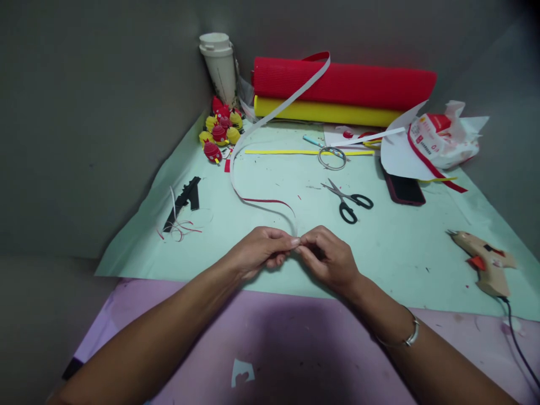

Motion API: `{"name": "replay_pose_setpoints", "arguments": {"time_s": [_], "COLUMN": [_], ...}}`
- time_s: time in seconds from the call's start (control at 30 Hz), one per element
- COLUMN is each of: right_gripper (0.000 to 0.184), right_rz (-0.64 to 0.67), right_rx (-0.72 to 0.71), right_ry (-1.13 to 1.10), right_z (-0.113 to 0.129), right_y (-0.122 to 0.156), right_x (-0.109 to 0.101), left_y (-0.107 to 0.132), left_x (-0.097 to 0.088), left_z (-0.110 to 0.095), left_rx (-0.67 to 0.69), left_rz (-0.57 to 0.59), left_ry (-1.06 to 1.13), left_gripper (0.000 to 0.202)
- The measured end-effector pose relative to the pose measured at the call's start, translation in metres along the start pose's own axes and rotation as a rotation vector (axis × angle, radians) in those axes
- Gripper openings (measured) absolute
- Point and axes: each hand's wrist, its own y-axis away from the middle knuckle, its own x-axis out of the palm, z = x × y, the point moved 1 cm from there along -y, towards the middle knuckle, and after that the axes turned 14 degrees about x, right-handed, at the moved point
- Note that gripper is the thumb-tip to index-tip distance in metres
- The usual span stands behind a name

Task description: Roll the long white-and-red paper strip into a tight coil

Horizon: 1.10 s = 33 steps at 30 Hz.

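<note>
A long paper strip [265,120], white on one face and red on the other, curls from the rolls at the back down to my fingertips. My left hand [265,247] pinches its near end between thumb and forefinger. Close against it, my right hand [329,256] is pinched at the same end, thumb and forefinger touching the strip's tip. The very tip is hidden by the fingers. Beyond my hands lie black-handled scissors [347,201], slightly spread, and a metal ring [332,158].
A glue gun [485,261] with its cord lies right, a phone [404,188] behind it. Red [346,83] and yellow rolls [329,111] stand at the back, beside a lidded cup [219,67]. Small red and yellow figures [220,134] and black scraps [182,203] sit left.
</note>
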Motion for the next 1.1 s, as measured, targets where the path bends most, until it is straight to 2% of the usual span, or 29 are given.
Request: {"name": "replay_pose_setpoints", "arguments": {"time_s": [0.13, 0.67, 1.1], "right_gripper": [0.004, 0.005, 0.007], "right_rz": [-0.048, 0.063, 0.269], "right_rx": [-0.011, -0.033, 0.047], "right_ry": [0.044, 0.040, -0.117], "right_z": [0.001, -0.001, -0.003], "right_y": [0.001, 0.002, 0.000], "right_x": [0.001, 0.000, -0.003], "left_y": [0.000, 0.000, -0.002], "left_x": [0.004, -0.004, -0.015], "left_z": [0.002, -0.001, -0.001], "left_rx": [0.010, -0.009, -0.073], "left_rz": [-0.018, 0.056, 0.183], "left_ry": [0.033, -0.044, -0.083], "left_gripper": [0.031, 0.029, 0.028]}}
